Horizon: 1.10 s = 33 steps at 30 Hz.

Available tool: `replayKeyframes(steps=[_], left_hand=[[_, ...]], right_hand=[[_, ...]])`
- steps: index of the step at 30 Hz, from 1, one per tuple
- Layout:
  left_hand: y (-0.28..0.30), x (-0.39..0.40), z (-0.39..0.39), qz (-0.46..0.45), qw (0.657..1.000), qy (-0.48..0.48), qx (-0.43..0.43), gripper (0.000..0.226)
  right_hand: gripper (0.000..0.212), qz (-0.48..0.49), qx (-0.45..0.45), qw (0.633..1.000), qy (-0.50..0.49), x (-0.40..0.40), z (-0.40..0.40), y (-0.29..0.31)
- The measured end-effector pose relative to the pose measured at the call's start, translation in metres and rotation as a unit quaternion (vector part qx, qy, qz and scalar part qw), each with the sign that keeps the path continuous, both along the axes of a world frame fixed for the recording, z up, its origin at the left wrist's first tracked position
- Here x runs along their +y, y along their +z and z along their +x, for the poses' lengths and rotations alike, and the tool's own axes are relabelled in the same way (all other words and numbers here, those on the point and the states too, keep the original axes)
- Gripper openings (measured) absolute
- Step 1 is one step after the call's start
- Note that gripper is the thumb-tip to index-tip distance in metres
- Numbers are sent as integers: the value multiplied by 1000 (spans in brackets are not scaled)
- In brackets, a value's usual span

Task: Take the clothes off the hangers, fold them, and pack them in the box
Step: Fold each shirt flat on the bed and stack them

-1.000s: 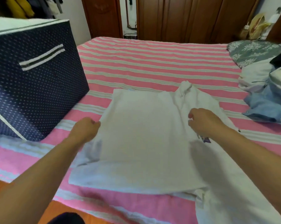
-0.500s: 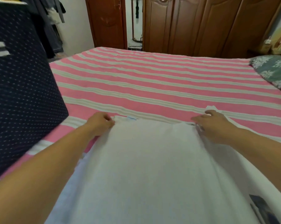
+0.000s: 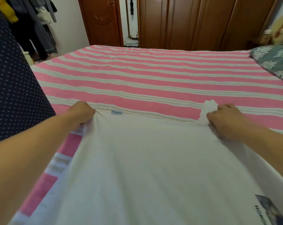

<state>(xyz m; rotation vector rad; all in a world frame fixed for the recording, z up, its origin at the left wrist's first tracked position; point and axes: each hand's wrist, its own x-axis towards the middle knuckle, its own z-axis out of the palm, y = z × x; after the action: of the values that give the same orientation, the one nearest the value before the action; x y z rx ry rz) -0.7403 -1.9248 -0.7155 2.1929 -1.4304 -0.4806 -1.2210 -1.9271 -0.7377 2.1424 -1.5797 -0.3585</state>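
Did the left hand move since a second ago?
Yes. The left hand went forward along the white shirt to its far edge, farther up the striped bedsheet.

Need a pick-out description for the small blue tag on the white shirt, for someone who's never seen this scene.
Start at the pink-striped bed; a white shirt lies spread across its near part, its far edge held at both ends by the left hand and right hand. The tag sits on that far edge, just right of the left hand. It is the only blue mark on the plain white cloth there.
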Motion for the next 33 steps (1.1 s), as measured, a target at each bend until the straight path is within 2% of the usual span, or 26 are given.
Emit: replayKeyframes(steps=[2, 4, 7, 9, 10, 12, 13, 15, 16, 17, 19, 20, 22, 24, 25, 27, 29, 31, 33], left_hand=[[0, -11, 4, -12, 998, -2, -67, 22], [-8, -17, 0, -23, 992, -28, -124, 18], [-31, -18, -7, -6, 983, -74, -168, 17], [-39, -23, -1, -15, 985, -82, -153, 20], [-40, -25, 3, -22, 986, -82, -144, 21], [-42, -28, 10, -18, 984, -89, -151, 23], [-43, -28, 10, -12, 982, -89, -164, 24], [-41, -26, 2, 19, 983, -85, -162, 25], [-36, -23, -6, 49, 985, -87, -141, 30], [-28, -17, -15, 85, 984, -88, -129, 43], [-8, 9, -41, 121, 970, -93, -189, 73], [-1, 32, -58, 122, 956, -116, -240, 76], [6, 105, -90, 86, 941, -197, -260, 70], [5, 207, -104, 73, 933, -260, -237, 65], [2, 254, -101, 95, 931, -269, -225, 64], [-9, 326, -77, 134, 934, -249, -219, 65], [-23, 363, -46, 130, 939, -223, -228, 67], [-34, 376, -28, 99, 944, -225, -222, 67], [-37, 374, -26, 82, 944, -218, -235, 68]], right_hand=[[5, -75, -4, 995, -59, -2, 3, 3], [17, -108, -8, 988, -112, -4, 12, 3], [22, -48, 24, 988, -142, 0, 22, -7], [17, -53, -23, 992, -112, -6, 21, -10], [13, -56, -100, 991, -75, -9, 21, -9], [18, -2, -311, 950, 5, -12, 30, -12], [19, 47, -347, 936, 32, -10, 36, -16], [25, 84, -261, 960, 50, -7, 47, -28], [27, 69, -231, 970, 42, -8, 49, -37], [27, 52, -211, 976, 27, -10, 50, -41], [22, 28, -201, 979, 12, -9, 59, -38], [17, 17, -205, 979, 7, -7, 65, -34], [17, -9, -213, 977, -5, 3, 72, -27], [34, -28, -224, 974, 5, 35, 77, -20], [40, -23, -250, 968, 29, 60, 80, -12], [46, 29, -318, 946, 51, 125, 84, 8], [56, 125, -332, 934, 46, 202, 74, 24], [75, 194, -300, 932, 54, 275, 57, 27], [93, 229, -196, 952, 51, 326, 28, 14]])
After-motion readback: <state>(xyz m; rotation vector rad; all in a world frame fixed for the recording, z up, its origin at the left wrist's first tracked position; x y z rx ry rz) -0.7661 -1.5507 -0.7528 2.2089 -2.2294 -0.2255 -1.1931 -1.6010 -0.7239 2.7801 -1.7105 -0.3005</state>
